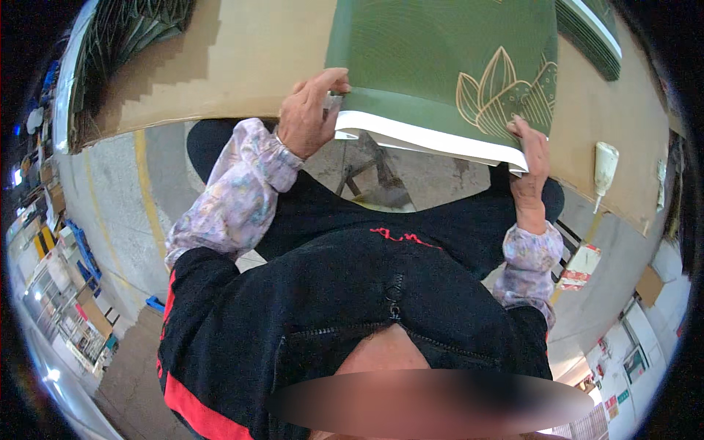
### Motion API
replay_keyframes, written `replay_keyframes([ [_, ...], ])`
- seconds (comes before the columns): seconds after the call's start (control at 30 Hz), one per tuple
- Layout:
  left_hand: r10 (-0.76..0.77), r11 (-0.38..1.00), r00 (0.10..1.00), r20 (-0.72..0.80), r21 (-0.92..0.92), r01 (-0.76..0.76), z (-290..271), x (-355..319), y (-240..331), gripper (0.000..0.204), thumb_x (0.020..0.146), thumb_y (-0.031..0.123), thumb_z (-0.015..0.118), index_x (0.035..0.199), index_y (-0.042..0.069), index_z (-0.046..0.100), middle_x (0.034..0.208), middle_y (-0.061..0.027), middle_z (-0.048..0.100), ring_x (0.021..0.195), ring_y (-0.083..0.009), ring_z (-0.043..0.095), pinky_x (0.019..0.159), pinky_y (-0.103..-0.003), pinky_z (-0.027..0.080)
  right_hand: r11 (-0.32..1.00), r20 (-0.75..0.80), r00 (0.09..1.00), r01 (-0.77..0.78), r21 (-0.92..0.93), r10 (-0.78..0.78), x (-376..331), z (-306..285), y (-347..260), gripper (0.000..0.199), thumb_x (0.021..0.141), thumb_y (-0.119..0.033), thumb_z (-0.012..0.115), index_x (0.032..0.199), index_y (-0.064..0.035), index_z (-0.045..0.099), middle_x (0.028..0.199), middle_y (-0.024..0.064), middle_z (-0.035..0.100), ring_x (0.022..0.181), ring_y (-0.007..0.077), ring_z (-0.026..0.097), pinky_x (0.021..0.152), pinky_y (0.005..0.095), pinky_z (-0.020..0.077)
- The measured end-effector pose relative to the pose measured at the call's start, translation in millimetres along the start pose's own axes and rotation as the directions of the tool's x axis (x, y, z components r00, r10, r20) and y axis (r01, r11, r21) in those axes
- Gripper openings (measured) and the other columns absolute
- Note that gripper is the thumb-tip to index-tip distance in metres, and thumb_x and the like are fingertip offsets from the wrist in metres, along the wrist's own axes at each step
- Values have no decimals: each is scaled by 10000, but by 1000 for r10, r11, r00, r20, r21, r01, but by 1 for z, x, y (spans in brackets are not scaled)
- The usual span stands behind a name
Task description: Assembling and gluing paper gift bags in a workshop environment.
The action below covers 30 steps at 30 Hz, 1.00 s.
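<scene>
A green printed sheet with gold line leaves lies on the table, its near edge bent up so a white underside strip shows over my lap. My left hand is closed at the sheet's near left corner, thumb and fingers pinched together. A small greyish bit shows between those fingers, too small to name. At the near right corner my right hand grips the bent edge, a fingertip resting on the green face beside the gold leaves and the other fingers partly hidden.
The brown tabletop ends just before my knees. Dark green folded pieces stack at the far left, and another stack lies at the far right. A white squeeze bottle with a narrow nozzle lies right of my right hand.
</scene>
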<state>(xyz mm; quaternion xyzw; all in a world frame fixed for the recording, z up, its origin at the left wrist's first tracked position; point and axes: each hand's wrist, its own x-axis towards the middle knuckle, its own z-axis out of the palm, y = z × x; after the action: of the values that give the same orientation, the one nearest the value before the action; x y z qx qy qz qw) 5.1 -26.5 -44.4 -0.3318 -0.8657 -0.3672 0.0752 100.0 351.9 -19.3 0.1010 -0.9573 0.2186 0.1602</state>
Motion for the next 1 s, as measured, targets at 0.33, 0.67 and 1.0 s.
replay_keyframes([
  [0.33, -48, 999, 999, 10, 8, 48, -4, 10, -4, 766, 692, 72, 784, 1332, 49, 364, 1071, -115, 621, 873, -264, 638, 771, -372, 515, 979, 3, 991, -134, 154, 135, 3, 5, 8, 620, 781, -257, 747, 1310, -49, 500, 1013, 60, 680, 939, 258, 615, 862, 355, 464],
  [0.67, -546, 792, 837, 35, -306, 529, -1, 49, 18, 815, 726, 27, 767, 1396, 56, 304, 1130, -146, 387, 830, -195, 582, 703, -308, 521, 803, 62, 801, -595, -26, 596, 46, 18, 6, 713, 734, -497, 757, 1256, -69, 528, 754, 71, 638, 673, 243, 626, 628, 379, 486],
  [1.0, -247, 956, 964, -99, 140, 259, 48, 62, 32, 817, 704, 424, 792, 1375, 98, 461, 1491, -234, 190, 1338, -404, 278, 1055, -501, 295, 806, 150, 794, -563, -181, 589, 63, 9, -6, 826, 752, -483, 747, 1360, -39, 408, 923, 171, 664, 833, 330, 654, 746, 428, 506],
])
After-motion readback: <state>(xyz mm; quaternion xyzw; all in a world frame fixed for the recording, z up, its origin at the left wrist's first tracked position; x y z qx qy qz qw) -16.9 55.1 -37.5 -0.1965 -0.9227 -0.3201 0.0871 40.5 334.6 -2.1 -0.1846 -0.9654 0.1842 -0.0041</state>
